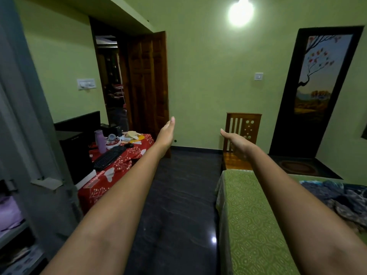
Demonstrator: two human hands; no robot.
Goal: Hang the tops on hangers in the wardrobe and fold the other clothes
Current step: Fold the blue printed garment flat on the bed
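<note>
Head view: both bare arms are stretching straight out over the dark floor (178, 195), palms turned toward each other.
Left hand (166, 133): fingers are lying straight and together, holding nothing, hanging in the air in front of the wooden door (148, 82).
Right hand (237, 142): fingers are extending flat, also holding nothing, hovering in front of the wooden chair (243, 133).
Clothes (337, 201): a dark, patterned heap is lying on the green bedsheet (254, 225) at the right edge, well apart from both hands.
Wardrobe (21, 155): its grey frame is showing at the left edge, with a lilac folded item (9, 212) sitting on a shelf; no hanger is showing.
Progress: judging by the untouched heap, hanging and folding are not yet begun.
Risk: the heap is sitting off to the right, so a hurried reach could be dragging several pieces together and spilling some off the bed onto the floor.
Risk: the red-clothed table (117, 167) with a keyboard (109, 157) and purple bottle (100, 140) is crowding the way to the wardrobe; a swinging garment could be knocking the bottle over.
Writing: nothing is reading clearly; a small mark on the black box is too blurred.
</note>
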